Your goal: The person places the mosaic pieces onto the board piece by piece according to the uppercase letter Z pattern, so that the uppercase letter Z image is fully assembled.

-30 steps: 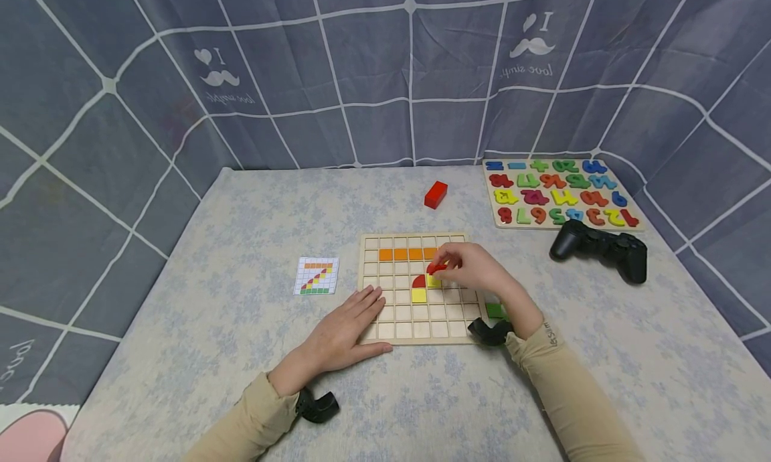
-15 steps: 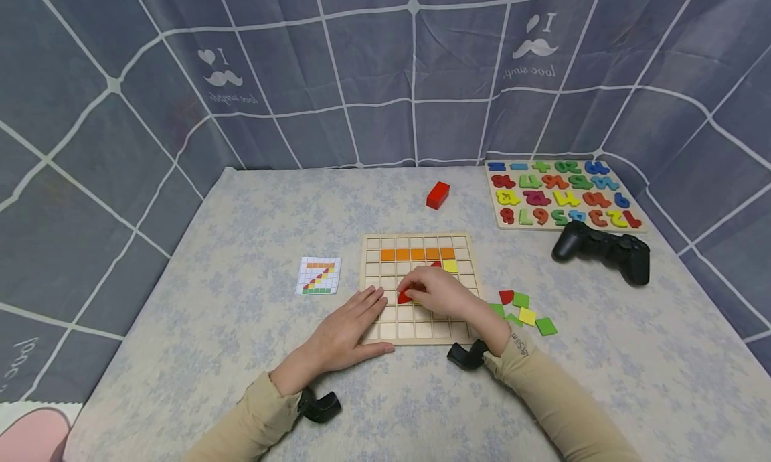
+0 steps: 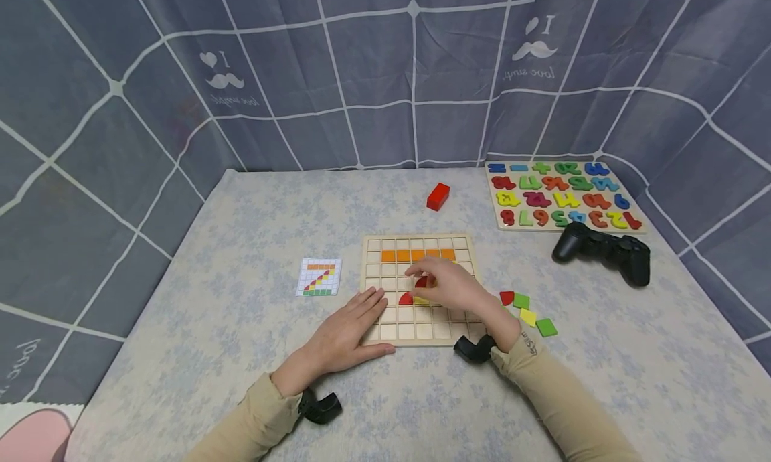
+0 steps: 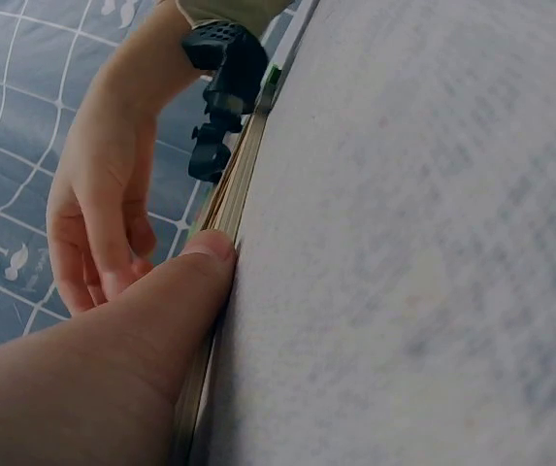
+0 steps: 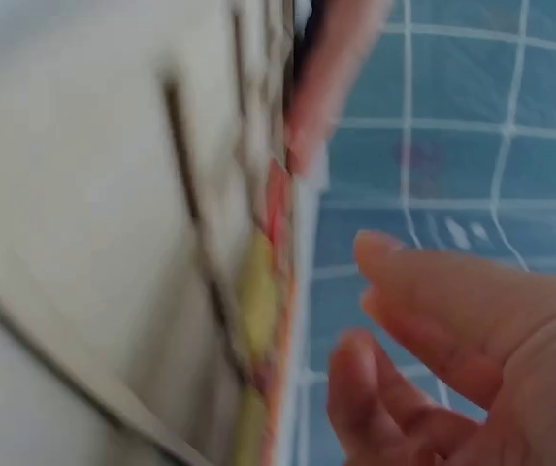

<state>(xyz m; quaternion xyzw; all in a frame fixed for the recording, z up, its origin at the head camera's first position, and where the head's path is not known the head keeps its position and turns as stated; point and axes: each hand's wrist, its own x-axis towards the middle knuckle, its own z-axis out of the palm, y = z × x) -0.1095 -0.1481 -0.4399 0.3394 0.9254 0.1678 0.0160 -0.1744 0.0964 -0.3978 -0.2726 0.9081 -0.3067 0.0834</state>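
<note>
In the head view a wooden grid board [image 3: 406,331] lies on the table. My left hand [image 3: 343,325] rests flat on its left side, fingers straight, thumb at the near edge. Over the middle hovers my right hand [image 3: 452,288]; the right wrist view shows its thumb and fingers apart with nothing between them. Below its fingertips a red quarter-round tile [image 3: 405,298] sits in a cell beside a yellow tile [image 3: 421,300]. Another red tile [image 3: 421,282] shows between the fingers, lying on the board. A row of orange tiles [image 3: 418,255] fills cells higher up. The right hand covers other cells.
A pattern card [image 3: 318,277] lies left of the board. Loose tiles, including a green tile [image 3: 547,327], lie at the right. Further back are a red block [image 3: 438,197], a number puzzle [image 3: 566,197] and a black game controller [image 3: 601,253].
My right hand moved down and left over the board with a red tile, then lifted slightly, leaving that tile in a cell beside the yellow one. My left hand stayed put.
</note>
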